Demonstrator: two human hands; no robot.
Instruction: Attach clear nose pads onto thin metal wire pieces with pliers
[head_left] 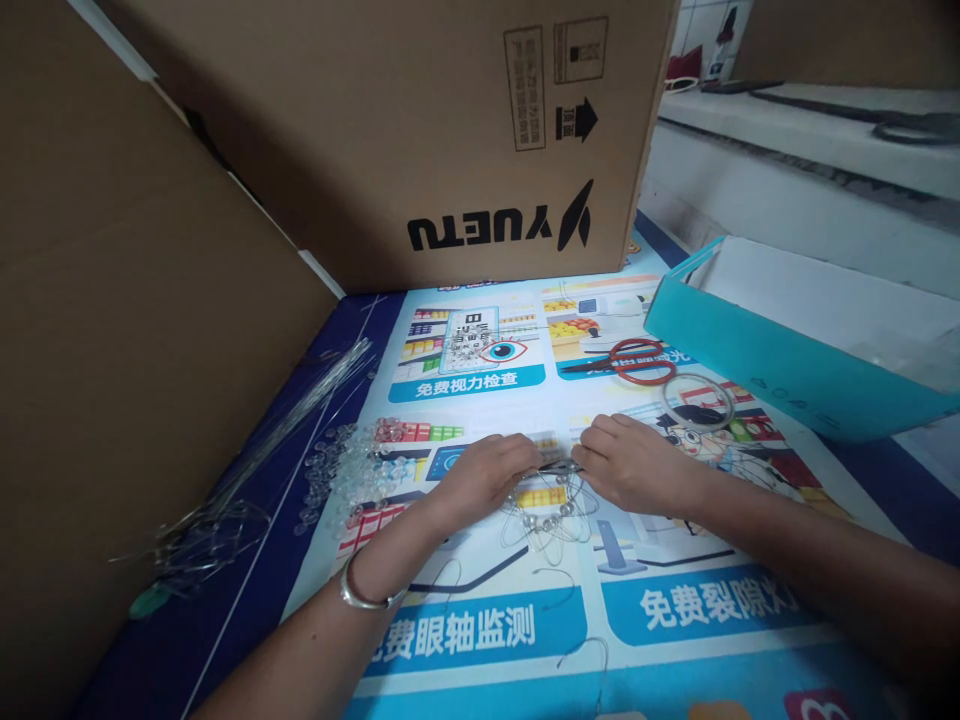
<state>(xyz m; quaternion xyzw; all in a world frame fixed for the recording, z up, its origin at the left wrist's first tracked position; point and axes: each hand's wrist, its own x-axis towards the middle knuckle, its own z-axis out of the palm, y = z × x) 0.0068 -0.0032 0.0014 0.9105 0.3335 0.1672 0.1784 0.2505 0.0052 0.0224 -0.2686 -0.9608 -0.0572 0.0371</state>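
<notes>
My left hand (pixel 487 475) and my right hand (pixel 626 462) meet at the middle of a printed poster mat (pixel 517 620), fingertips almost touching. Both pinch a small piece made of thin wire loops and clear beads (pixel 551 515), which hangs just below the fingers. A silver bangle (pixel 360 595) circles my left wrist. Left of my left hand lies a heap of clear beads (pixel 349 470). A bundle of thin straight wires (pixel 300 400) rests farther left along the mat's edge.
Red-handled scissors (pixel 634 362) and a thin wire ring (pixel 697 402) lie beyond my right hand. A teal box (pixel 757 365) stands at right. Large cardboard boxes wall the back (pixel 420 130) and left (pixel 112 320). Loose bent wires (pixel 555 590) lie near the mat's front.
</notes>
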